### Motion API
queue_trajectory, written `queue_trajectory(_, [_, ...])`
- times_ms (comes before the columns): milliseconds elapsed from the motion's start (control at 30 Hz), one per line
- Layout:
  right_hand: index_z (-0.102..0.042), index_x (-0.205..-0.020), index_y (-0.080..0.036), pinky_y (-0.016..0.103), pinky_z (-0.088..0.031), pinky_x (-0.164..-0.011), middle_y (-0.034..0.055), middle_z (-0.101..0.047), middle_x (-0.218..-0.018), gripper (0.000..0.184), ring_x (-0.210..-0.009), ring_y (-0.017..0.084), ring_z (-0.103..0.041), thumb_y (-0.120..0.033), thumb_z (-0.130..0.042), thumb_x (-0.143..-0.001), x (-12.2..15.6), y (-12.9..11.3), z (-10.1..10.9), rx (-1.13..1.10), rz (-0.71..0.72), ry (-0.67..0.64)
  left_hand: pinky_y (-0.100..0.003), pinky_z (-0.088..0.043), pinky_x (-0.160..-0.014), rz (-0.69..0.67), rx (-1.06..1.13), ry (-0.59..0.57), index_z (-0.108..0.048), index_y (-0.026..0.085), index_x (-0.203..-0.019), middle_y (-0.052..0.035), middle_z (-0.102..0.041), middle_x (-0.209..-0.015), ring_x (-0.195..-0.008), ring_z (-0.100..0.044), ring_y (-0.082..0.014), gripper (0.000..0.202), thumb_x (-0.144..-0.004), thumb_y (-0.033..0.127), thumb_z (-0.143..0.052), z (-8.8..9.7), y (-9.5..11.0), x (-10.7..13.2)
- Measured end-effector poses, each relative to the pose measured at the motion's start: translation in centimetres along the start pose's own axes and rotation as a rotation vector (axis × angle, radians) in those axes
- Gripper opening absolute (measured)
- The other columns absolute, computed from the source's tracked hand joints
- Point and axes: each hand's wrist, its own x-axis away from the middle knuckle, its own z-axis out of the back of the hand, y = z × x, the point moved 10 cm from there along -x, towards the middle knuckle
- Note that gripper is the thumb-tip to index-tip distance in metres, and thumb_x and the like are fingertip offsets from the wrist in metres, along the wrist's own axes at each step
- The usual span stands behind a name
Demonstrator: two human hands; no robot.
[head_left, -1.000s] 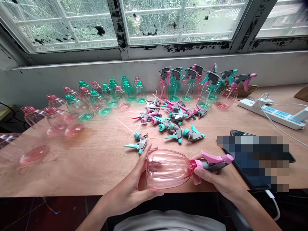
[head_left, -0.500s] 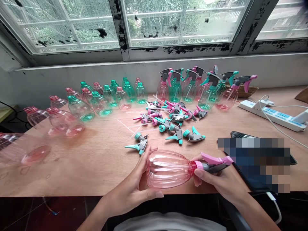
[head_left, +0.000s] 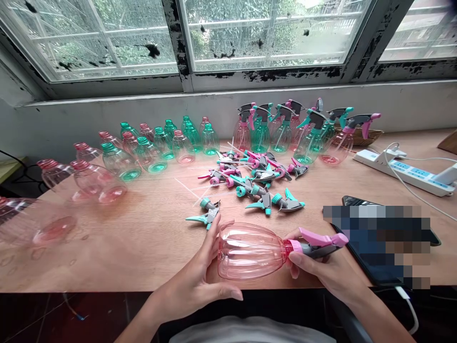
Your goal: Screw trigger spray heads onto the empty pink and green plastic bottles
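A clear pink spray bottle point(head_left: 252, 252) lies sideways just above the table's front edge, its base to the left. My left hand point(head_left: 200, 276) is cupped loosely around the base, fingertips on the far side and thumb stretched along the near side. At the neck, my right hand point(head_left: 314, 267) grips the pink collar with thumb and fingers. The grey spray head with its pink trigger point(head_left: 317, 237) sits on the neck and points right. Beyond the left fingertips lies a teal-and-grey spray head point(head_left: 209, 214).
A pile of loose spray heads point(head_left: 257, 174) covers the middle. Open pink and green bottles point(head_left: 148, 155) stand to the left; bottles with spray heads point(head_left: 282, 136) line the back. On the right are a power strip point(head_left: 403, 169) and a dark device with a cable point(head_left: 371, 257).
The spray head's trigger end has shifted very slightly right. Both hands stay in nearly the same places on the bottle, and the view has tilted a little.
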Motion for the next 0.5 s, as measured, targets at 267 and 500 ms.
queue_trajectory(267, [-0.075, -0.09, -0.018, 0.03, -0.053, -0.061, 0.0001, -0.07, -0.062, 0.029, -0.059, 0.019, -0.063, -0.046, -0.084, -0.085, 0.02, -0.24, -0.07, -0.039, 0.011, 0.005, -0.052, -0.014, -0.131, 0.013, -0.052, -0.018, 0.009, 0.046, -0.162, -0.0011, -0.007, -0.176, -0.161, -0.013, -0.0321, 0.105, -0.096, 0.026, -0.07, 0.19, -0.67, 0.16])
queue_trajectory(500, [-0.073, -0.095, -0.019, 0.033, -0.056, -0.062, -0.0005, -0.07, -0.06, 0.032, -0.057, 0.02, -0.065, -0.046, -0.086, -0.082, 0.02, -0.4, 0.39, -0.052, 0.031, 0.067, -0.05, -0.021, -0.13, -0.018, -0.073, -0.015, 0.011, 0.053, -0.159, 0.0014, -0.01, -0.176, -0.16, -0.018, -0.0311, 0.108, -0.095, 0.024, -0.071, 0.01, -0.2, 0.22])
